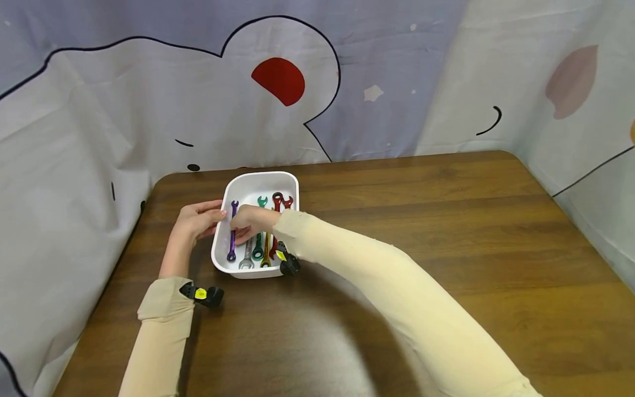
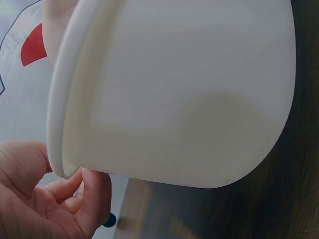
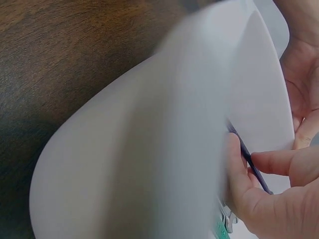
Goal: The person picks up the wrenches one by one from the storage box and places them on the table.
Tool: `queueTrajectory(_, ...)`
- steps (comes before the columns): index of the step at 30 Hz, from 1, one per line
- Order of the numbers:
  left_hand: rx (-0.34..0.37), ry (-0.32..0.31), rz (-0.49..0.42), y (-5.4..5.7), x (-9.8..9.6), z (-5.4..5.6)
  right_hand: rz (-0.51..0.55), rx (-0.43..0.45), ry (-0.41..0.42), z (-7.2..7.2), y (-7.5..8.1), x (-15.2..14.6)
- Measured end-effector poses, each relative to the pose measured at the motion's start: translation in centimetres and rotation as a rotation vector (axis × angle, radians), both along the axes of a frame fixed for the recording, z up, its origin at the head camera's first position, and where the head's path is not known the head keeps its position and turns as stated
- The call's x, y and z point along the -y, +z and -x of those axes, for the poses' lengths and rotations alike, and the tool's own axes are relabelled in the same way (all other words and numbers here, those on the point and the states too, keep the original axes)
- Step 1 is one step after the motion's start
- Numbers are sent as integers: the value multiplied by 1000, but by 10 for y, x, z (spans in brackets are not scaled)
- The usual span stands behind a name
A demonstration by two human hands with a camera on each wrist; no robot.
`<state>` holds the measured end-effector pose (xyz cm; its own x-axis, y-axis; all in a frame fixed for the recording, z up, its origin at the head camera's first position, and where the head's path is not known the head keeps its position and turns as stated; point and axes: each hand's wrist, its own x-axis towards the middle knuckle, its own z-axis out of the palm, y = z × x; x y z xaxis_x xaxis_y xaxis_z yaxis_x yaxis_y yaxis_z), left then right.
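Note:
A white plastic tub holds several small wrenches. At its left side, my left hand grips the rim, thumb on the edge and fingers beneath, as the left wrist view also shows. My right hand reaches inside over the tub's right wall. Its thumb and fingers pinch the purple wrench, which lies lengthwise along the left side of the tub. A silver wrench, a green wrench, a yellow wrench and red wrenches lie to its right, partly hidden by my hand and wrist.
The tub stands at the back left of a brown wooden table, near its far edge. A printed curtain hangs behind the table. My right forearm crosses above the table from the lower right.

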<state>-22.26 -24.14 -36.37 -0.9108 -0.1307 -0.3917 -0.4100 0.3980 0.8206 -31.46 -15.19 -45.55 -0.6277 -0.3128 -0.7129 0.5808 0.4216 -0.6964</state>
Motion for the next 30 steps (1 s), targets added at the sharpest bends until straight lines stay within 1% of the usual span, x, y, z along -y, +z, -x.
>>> queueTrajectory(2,-2,5,4,0,2,0,-7,0,-18,1,-3,3)
queueTrajectory(3,-3,7,4,-1,3,0,12,14,-29,11,-17,8)
queueTrajectory(4,-4,9,5,-1,3,0,5,9,-28,14,-22,11)
queueTrajectory(5,-5,10,4,-1,4,-1,2,10,-30,15,-24,12)
queueTrajectory(6,-6,11,3,-2,4,-1,5,12,-28,14,-22,10)
queueTrajectory(8,-6,11,4,-2,4,-1,13,9,-15,4,-7,3)
queueTrajectory(10,-5,10,7,-2,5,-1,32,0,14,-13,19,-10)
queueTrajectory(13,-2,9,17,-2,5,-1,46,-16,24,-43,64,-28)
queueTrajectory(14,-2,11,17,-2,5,-1,49,-24,27,-50,74,-32)
queueTrajectory(16,-4,11,16,-3,6,-1,62,-25,29,-61,91,-39)
queueTrajectory(18,-6,11,12,-3,6,0,61,-25,33,-69,104,-44)
queueTrajectory(20,-9,11,9,-3,6,0,63,-27,43,-75,114,-48)
queueTrajectory(22,-12,11,8,-3,6,0,42,-39,46,-73,113,-48)
queueTrajectory(24,-13,11,9,-2,5,0,19,-54,49,-69,107,-46)
queueTrajectory(27,-17,8,9,-3,5,1,23,-73,50,-62,96,-45)
queueTrajectory(30,-20,6,9,-4,5,2,54,-99,75,-62,93,-47)
